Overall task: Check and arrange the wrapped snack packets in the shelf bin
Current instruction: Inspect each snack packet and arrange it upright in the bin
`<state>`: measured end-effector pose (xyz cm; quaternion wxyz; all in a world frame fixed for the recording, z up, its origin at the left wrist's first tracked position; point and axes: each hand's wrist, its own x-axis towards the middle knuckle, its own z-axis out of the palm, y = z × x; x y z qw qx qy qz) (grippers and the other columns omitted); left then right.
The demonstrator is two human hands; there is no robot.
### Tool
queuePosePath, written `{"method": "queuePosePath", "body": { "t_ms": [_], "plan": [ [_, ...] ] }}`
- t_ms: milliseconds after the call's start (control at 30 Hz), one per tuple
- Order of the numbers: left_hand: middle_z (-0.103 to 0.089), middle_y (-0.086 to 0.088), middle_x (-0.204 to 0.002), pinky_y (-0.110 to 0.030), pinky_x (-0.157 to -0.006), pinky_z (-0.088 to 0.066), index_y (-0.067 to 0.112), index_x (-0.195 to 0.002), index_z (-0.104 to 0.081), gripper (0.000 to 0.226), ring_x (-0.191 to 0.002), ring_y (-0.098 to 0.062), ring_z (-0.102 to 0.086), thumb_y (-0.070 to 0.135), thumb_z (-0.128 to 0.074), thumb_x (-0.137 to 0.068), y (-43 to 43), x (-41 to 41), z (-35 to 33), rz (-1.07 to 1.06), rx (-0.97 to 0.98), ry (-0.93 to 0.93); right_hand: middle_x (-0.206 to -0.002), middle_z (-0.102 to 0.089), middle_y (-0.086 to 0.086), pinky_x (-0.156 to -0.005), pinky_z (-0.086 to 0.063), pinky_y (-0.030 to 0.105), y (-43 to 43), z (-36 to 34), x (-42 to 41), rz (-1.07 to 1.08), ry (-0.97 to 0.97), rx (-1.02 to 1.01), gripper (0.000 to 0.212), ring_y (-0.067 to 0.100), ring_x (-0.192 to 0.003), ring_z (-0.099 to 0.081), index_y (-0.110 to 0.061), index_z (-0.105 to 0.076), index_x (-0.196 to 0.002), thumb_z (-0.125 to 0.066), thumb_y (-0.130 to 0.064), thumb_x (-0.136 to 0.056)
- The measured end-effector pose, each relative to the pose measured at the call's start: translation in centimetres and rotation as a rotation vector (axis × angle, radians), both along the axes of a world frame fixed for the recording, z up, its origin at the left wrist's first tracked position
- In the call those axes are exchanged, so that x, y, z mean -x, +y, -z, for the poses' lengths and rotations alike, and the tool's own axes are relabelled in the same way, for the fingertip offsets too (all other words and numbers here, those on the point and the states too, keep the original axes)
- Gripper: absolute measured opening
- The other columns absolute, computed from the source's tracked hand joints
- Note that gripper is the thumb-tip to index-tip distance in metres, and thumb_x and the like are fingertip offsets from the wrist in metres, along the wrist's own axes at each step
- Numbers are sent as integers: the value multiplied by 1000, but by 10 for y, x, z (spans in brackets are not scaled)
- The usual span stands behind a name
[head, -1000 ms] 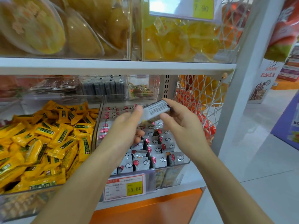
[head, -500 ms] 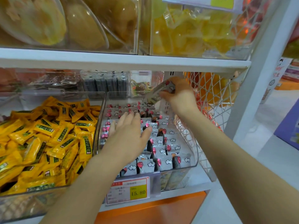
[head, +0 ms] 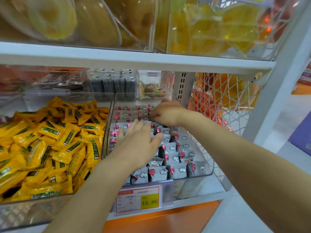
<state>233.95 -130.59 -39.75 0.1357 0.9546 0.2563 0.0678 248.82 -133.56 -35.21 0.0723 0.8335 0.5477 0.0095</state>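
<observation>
A clear plastic shelf bin (head: pixel 209 167) holds several rows of grey wrapped snack packets (head: pixel 178 169) printed with red balloons and white clouds. My left hand (head: pixel 138 143) lies flat with straight fingers on the packets in the bin's middle. My right hand (head: pixel 165 112) reaches down to the back rows, its fingers curled against the packets there. Whether it still pinches a packet is hidden by the hand.
A second clear bin (head: pixel 50 200) on the left is heaped with yellow wrapped snacks (head: pixel 50 145). A price tag (head: pixel 138 200) reading 15.80 hangs on the front. A white wire basket (head: pixel 223 105) stands right of the bin. The upper shelf (head: pixel 134 59) carries tubs of dried fruit.
My right hand carried a grey packet from above the bin to its back rows and lowered there. My left hand let go of the packet and settled flat on the middle packets.
</observation>
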Motion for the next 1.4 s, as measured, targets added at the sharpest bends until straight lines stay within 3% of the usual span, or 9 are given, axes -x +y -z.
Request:
{"method": "queuePosePath", "body": {
  "t_ms": [200, 300, 433, 567, 767, 967, 1133, 1267, 1400],
  "plan": [
    [-10, 3, -157, -44, -114, 4, 20, -147, -17, 64, -144, -14, 2, 56, -19, -94, 1, 0, 0, 7, 14, -35, -117, -65, 2, -97, -47, 30, 6, -12, -15, 87, 348, -448, 24, 18, -105, -61, -16, -68, -106, -49, -9, -93],
    [-14, 2, -156, -45, -114, 3, 19, -146, -21, 63, -144, -15, 0, 55, -22, -94, 0, 0, -1, 11, 23, -54, -118, -64, 2, -98, -46, 31, 17, -12, -23, 81, 234, -496, 23, 19, -108, -59, -18, -68, -106, -51, -11, -94],
    [-32, -2, -146, -50, -114, -12, 17, -138, -34, 56, -139, -21, -18, 52, -28, -95, -1, 2, -5, 1, 24, -78, -123, -59, -2, -107, -35, 43, 26, 4, -24, 30, 23, -361, 18, 26, -128, -34, -24, -70, -102, -61, -30, -89],
    [-39, -3, -139, -47, -112, -20, 15, -135, -38, 51, -133, -21, -28, 47, -37, -95, -3, 4, -9, -10, 15, -136, -115, -62, -1, -103, -39, 41, 27, 8, -20, 29, -53, -389, 13, 24, -123, -38, -19, -72, -91, -62, -27, -87],
    [-47, -5, -130, -33, -106, -28, 10, -131, -43, 42, -123, -19, -38, 31, -45, -95, -4, 6, -11, -28, 17, -346, -93, -69, 4, -73, -52, 35, -2, -26, -7, 204, 221, -892, 17, 20, -83, -62, -14, -68, -86, -54, -18, -94],
    [-40, -6, -140, -21, -95, -27, 11, -140, -35, 48, -120, -12, -40, 25, -45, -95, -12, 16, -22, -73, 90, -597, -81, -62, -4, -70, -51, 34, -59, -19, 28, 302, 512, -1355, 15, 12, -75, -60, -20, -54, -82, -53, -10, -92],
    [-45, -6, -137, -34, -100, -38, 13, -139, -37, 45, -116, -17, -50, 28, -43, -97, -18, 23, -28, -93, 264, -577, -85, -65, 16, -39, -40, 16, -97, -10, 54, 344, 957, -1457, 11, 17, -51, -61, -13, -52, -85, -50, -9, -95],
    [-65, 1, -82, -24, -63, -49, 17, -89, -58, 18, -63, -5, -58, 24, -44, -96, -20, 26, -30, -75, 506, -683, -70, -58, 7, -52, -53, 22, -113, -1, 69, 264, 1243, -1496, 11, 13, -50, -61, -4, -55, -83, -53, -6, -93],
    [-66, -4, -77, -29, -62, -53, 16, -90, -57, 20, -61, -9, -60, 28, -43, -97, -18, 26, -29, -145, 874, -777, -64, -61, 4, -60, -54, 20, -119, 4, 70, 199, 1498, -1461, 11, 12, -58, -62, -3, -61, -81, -57, -5, -90]
  ]
}}
